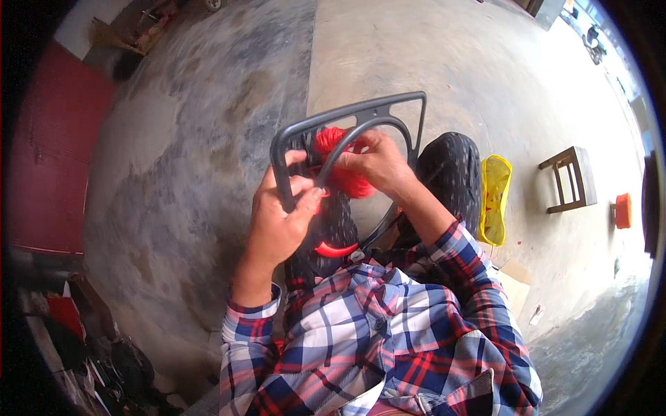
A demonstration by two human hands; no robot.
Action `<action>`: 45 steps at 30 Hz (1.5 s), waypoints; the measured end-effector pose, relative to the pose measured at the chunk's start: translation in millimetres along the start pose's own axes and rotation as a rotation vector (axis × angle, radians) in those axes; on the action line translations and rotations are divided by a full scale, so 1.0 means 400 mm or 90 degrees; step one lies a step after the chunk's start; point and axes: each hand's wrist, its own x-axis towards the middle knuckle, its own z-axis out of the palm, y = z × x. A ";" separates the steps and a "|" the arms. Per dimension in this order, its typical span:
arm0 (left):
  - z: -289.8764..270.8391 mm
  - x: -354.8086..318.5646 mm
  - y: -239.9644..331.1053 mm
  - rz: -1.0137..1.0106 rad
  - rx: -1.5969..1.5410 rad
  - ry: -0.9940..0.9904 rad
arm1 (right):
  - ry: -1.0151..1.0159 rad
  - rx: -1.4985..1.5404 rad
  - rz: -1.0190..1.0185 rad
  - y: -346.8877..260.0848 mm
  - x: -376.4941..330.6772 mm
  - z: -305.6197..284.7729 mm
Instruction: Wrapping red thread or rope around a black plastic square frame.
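A dark grey frame (347,111), with a straight-sided outer part and a round ring inside it, is held up above my lap. My left hand (281,215) is closed around the frame's left side, its thumb and finger meeting at the ring, where a bit of red strand shows. In my right hand (378,163) is a bundle of red cord (352,182), pinched beside the ring's upper part. Some of the bundle shows through the frame's opening, and my fingers hide part of it. Low on the ring, a short stretch is covered in red wrapping (336,249).
Right of my knee stands a yellow basket (494,201) with red bits inside. Farther right are a wooden stool (572,180) and an orange-red block-shaped thing (623,211). Cardboard (513,277) lies by my right elbow. Clutter (104,353) fills the lower left, near a dark red panel (59,145).
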 end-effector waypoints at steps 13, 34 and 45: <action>0.027 -0.001 -0.019 -0.095 -0.244 0.023 | 0.084 -0.032 -0.108 -0.033 -0.110 -0.005; 0.041 0.003 -0.119 -0.193 -0.322 0.114 | 0.372 -0.138 -0.576 -0.168 -0.214 -0.039; -0.021 -0.025 -0.135 -0.318 -0.448 0.055 | -0.146 0.473 -0.123 0.002 -0.297 -0.026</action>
